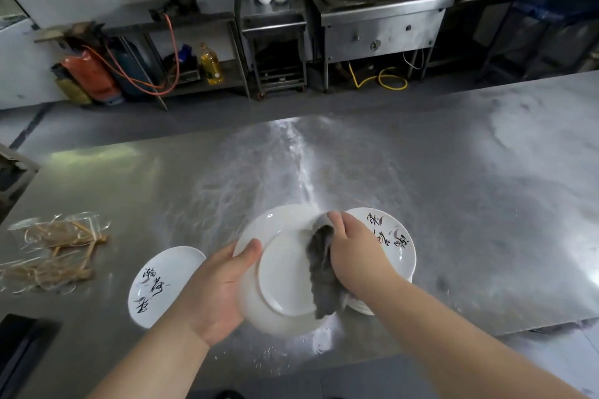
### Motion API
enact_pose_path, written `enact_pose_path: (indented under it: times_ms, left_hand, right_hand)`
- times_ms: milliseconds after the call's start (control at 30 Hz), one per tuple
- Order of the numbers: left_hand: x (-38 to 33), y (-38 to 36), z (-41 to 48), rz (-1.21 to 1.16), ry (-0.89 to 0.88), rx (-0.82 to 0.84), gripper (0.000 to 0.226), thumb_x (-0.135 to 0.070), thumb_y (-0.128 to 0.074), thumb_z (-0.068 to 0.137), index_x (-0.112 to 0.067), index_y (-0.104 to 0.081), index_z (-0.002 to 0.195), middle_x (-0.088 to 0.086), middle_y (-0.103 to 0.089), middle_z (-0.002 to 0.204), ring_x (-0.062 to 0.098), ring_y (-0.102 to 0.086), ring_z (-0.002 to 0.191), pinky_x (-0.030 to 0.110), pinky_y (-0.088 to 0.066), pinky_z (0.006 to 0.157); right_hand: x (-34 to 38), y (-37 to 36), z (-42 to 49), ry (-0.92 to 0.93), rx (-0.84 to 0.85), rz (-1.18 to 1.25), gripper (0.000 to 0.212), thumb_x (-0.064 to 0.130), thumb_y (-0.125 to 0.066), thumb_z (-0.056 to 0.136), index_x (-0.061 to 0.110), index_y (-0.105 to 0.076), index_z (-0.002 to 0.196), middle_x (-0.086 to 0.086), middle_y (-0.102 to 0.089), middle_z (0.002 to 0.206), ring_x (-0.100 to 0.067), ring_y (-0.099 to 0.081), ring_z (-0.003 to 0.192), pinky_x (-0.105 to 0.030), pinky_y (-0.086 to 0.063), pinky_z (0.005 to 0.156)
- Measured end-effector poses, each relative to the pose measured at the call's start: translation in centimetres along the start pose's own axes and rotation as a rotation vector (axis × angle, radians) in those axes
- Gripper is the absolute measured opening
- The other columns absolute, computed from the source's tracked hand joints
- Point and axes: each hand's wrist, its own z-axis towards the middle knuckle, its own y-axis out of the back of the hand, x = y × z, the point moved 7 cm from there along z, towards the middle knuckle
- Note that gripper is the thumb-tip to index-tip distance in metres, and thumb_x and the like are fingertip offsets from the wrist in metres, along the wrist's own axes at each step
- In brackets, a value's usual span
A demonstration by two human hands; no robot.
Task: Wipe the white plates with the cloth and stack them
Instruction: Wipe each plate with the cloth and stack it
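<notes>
1. The left hand [214, 288] grips the held plate [282, 275] by its left rim, low centre of the frame. The plate is tilted above the table [421, 188] with its underside facing the camera.
2. The right hand [353, 249] clutches the cloth [321, 269] against the right side of the held plate.
3. The stack [392, 236] sits just right of it, partly under the right hand.
4. A lone plate [162, 282] lies lower left and a bag [55, 246] farther left; neither is in the way.

One view only: head-worn, wide-angle. Looks forward and down onto the steel table [421, 204], close above left hand [220, 285] and right hand [353, 249] at lower centre. Reaches across floor [97, 126] to cooking range [379, 19] at far wall, along top of frame.
</notes>
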Motion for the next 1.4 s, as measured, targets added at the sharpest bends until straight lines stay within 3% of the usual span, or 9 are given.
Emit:
enact_pose_path:
  times_ms: [167,367,467,633,867,1033,1133,1233,1400]
  left_hand:
    - [-0.7,-2.4,0.3,-0.014,-0.085,0.065,0.048,-0.031,-0.073,0.088,0.000,-0.074,0.125,0.032,-0.069,0.130,0.046,-0.069,0.118,0.048,-0.060,0.095]
    - [-2.5,-0.9,1.0,-0.203,-0.184,0.033,0.044,-0.034,-0.063,0.094,-0.010,-0.075,0.129,0.020,-0.069,0.138,0.034,-0.067,0.127,0.042,-0.061,0.093]
    - [-2.1,-0.7,0.8,-0.179,-0.060,0.081,0.043,-0.032,-0.073,0.089,-0.017,-0.076,0.130,0.016,-0.067,0.141,0.030,-0.068,0.126,0.044,-0.062,0.090]
    - [-3.3,-1.7,0.7,-0.083,-0.071,0.175,0.055,-0.034,-0.073,0.094,-0.004,-0.066,0.140,0.024,-0.060,0.147,0.039,-0.059,0.137,0.046,-0.055,0.105]
    - [-1.6,-1.3,1.2,-0.190,-0.183,0.020,0.065,-0.035,-0.064,0.094,-0.003,-0.055,0.149,0.024,-0.059,0.149,0.039,-0.057,0.139,0.056,-0.046,0.116]
    - [-3.1,-2.5,1.6,-0.243,-0.269,0.029,0.064,-0.036,-0.063,0.095,-0.004,-0.054,0.150,0.021,-0.061,0.148,0.035,-0.059,0.138,0.047,-0.054,0.107]
    - [-4.0,-2.8,2.1,-0.252,-0.308,0.003,0.063,-0.039,-0.063,0.095,-0.007,-0.055,0.149,0.019,-0.060,0.149,0.035,-0.058,0.139,0.051,-0.049,0.111]
    - [-3.0,-3.0,2.4,-0.253,-0.248,0.028,0.048,-0.033,-0.067,0.092,-0.016,-0.070,0.137,0.015,-0.067,0.142,0.032,-0.065,0.131,0.049,-0.059,0.099]
    - [-3.2,-2.0,2.1,-0.180,-0.176,0.088,0.051,-0.042,-0.065,0.092,-0.015,-0.072,0.135,0.015,-0.068,0.141,0.030,-0.065,0.131,0.045,-0.060,0.096]
  right_hand:
    - [8.7,1.5,0.8,0.602,-0.111,-0.380,0.042,0.059,-0.040,0.092,0.024,-0.038,0.069,0.004,-0.049,0.056,-0.013,-0.047,0.055,-0.033,-0.035,0.050]
    - [0.2,1.6,0.3,-0.059,-0.113,0.213,0.042,0.052,-0.035,0.108,0.030,-0.058,0.080,0.018,-0.063,0.068,-0.004,-0.058,0.066,-0.018,-0.038,0.055]
    - [3.9,3.1,1.9,0.198,-0.077,-0.002,0.048,0.049,-0.043,0.105,0.021,-0.041,0.067,0.014,-0.042,0.048,-0.007,-0.042,0.046,-0.027,-0.037,0.052]
    - [9.2,3.3,2.8,0.463,0.127,-0.233,0.049,0.052,-0.046,0.102,0.015,-0.045,0.070,-0.004,-0.060,0.056,-0.012,-0.056,0.041,-0.028,-0.047,0.048]
    - [0.0,-0.1,-1.0,-0.082,-0.147,0.235,0.038,0.053,-0.034,0.106,0.028,-0.051,0.084,0.012,-0.061,0.073,-0.001,-0.057,0.069,-0.019,-0.036,0.060]
    - [5.0,3.0,2.5,0.172,-0.268,0.194,0.041,0.047,-0.044,0.105,0.017,-0.042,0.077,0.009,-0.046,0.062,-0.009,-0.041,0.060,-0.022,-0.036,0.058]
    - [1.5,-0.2,0.3,0.015,-0.216,0.363,0.032,0.048,-0.035,0.107,0.028,-0.054,0.092,0.020,-0.059,0.076,-0.015,-0.056,0.076,-0.017,-0.037,0.064]
    - [0.2,-0.8,0.3,-0.170,-0.149,0.473,0.042,0.062,-0.034,0.102,0.033,-0.064,0.096,0.009,-0.072,0.084,-0.024,-0.068,0.086,-0.040,-0.053,0.080]
    - [7.4,4.5,5.0,0.371,-0.061,0.020,0.048,0.048,-0.055,0.102,0.011,-0.044,0.074,0.010,-0.037,0.058,-0.009,-0.038,0.051,-0.027,-0.036,0.056]
